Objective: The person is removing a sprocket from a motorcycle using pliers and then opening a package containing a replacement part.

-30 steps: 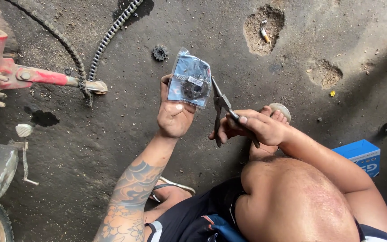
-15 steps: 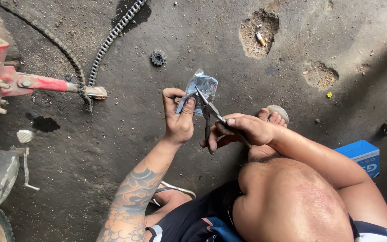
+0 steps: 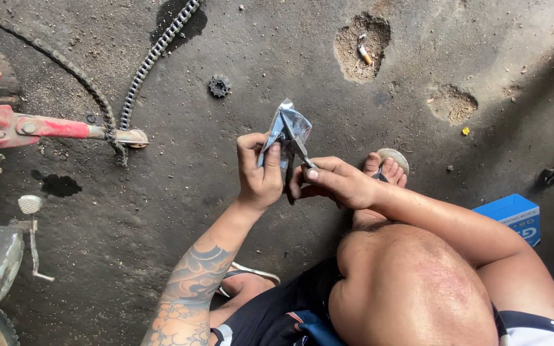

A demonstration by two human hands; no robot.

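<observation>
A small blue-and-clear plastic packet (image 3: 286,128) sits just above the middle of the frame, pinched at its lower edge by the left hand (image 3: 259,173), thumb and fingers pressed together on it. The right hand (image 3: 338,182) is closed around pliers (image 3: 297,154) whose tips seem to bite the packet, though the contact is hard to make out. A clean opening probably calls for a firm left-hand pinch close to the bite and a short steady pull, over the concrete floor (image 3: 226,256).

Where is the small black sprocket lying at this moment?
In the head view the small black sprocket lies on the dirty floor, above the left hand, to the right of the loose chain.
</observation>
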